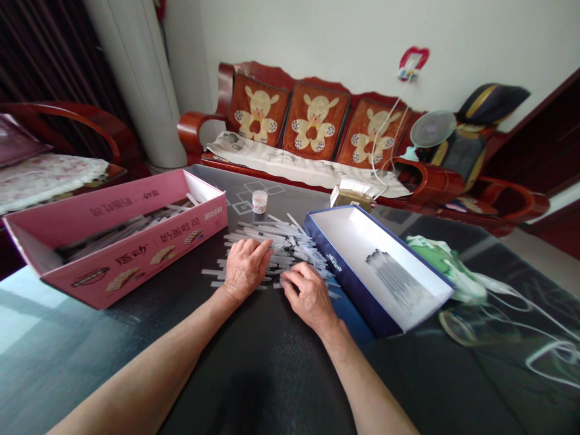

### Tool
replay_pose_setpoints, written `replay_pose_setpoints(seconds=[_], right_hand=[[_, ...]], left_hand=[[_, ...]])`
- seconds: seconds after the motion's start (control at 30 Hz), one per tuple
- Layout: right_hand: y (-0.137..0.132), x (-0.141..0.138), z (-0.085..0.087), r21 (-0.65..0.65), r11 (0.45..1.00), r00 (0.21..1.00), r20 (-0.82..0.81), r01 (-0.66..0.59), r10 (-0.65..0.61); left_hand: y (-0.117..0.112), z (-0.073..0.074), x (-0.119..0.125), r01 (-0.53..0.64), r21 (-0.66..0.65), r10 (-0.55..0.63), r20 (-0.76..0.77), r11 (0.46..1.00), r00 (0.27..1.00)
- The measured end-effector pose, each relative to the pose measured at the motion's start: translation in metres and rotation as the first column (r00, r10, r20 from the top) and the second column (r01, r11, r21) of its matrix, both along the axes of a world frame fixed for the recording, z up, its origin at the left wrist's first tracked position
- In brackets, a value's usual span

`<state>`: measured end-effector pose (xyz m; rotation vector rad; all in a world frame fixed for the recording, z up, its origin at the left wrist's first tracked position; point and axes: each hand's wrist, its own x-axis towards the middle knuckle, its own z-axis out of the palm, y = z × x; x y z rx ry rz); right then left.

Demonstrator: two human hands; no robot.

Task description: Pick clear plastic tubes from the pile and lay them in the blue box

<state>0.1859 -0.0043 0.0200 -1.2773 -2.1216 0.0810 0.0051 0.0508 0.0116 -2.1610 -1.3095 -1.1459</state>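
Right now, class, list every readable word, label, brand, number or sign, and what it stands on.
"奶盖吐司": pink box, near side.
"动": same side; character before it unclear.
Pink box, oval logo, other print: too blurred.
Blue box, white characters: too blurred.
Green packet, small cup: markings too small.

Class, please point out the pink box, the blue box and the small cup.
Pink box [147, 255], head view: on its printed near wall.
Blue box [351, 283], head view: on its outer side wall.
Small cup [260, 203], head view: middle of its side.
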Motion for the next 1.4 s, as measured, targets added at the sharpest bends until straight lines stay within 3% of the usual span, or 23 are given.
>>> replay_pose_setpoints(seconds=[0.17, 0.3, 0.6, 0.87, 1.13, 1.23, 1.3, 1.4], right_hand=[[-0.003, -0.015, 0.003, -0.014, 0.999, 0.989, 0.142, 0.037, -0.035], [-0.003, -0.017, 0.003, -0.016, 0.999, 0.986, 0.161, 0.048, -0.045], [0.001, 0.008, 0.001, 0.057, 0.997, 0.996, -0.067, 0.059, -0.055], [-0.009, -0.003, 0.006, -0.043, 0.999, 0.989, 0.143, -0.02, 0.026], [-0.012, -0.005, 0.011, -0.064, 0.997, 0.986, 0.158, -0.038, 0.048], [-0.01, -0.005, 0.009, -0.05, 0.998, 0.997, 0.055, -0.047, 0.05], [-0.006, -0.003, 0.007, -0.021, 0.999, 0.992, -0.125, -0.037, 0.034], [0.001, 0.002, 0.002, -0.036, 0.999, 0.893, -0.45, 0.002, -0.018]], left_hand=[[0.0, -0.002, 0.0, 0.015, -0.003, -0.015, 0.01, 1.0, 1.0], [-0.001, -0.002, 0.001, 0.026, -0.006, -0.026, 0.009, 1.0, 1.0], [0.001, -0.003, -0.001, 0.002, -0.024, -0.001, 0.028, 1.0, 1.0], [0.0, -0.003, 0.0, 0.005, -0.035, -0.004, 0.021, 0.999, 1.0], [-0.001, -0.002, 0.001, 0.04, -0.034, -0.039, 0.029, 0.999, 0.999], [-0.002, -0.002, 0.002, 0.055, -0.033, -0.054, 0.014, 0.998, 0.998], [-0.002, -0.002, 0.002, 0.064, -0.032, -0.063, 0.009, 0.997, 0.998], [-0.002, -0.003, 0.003, 0.071, -0.035, -0.071, 0.004, 0.997, 0.997]])
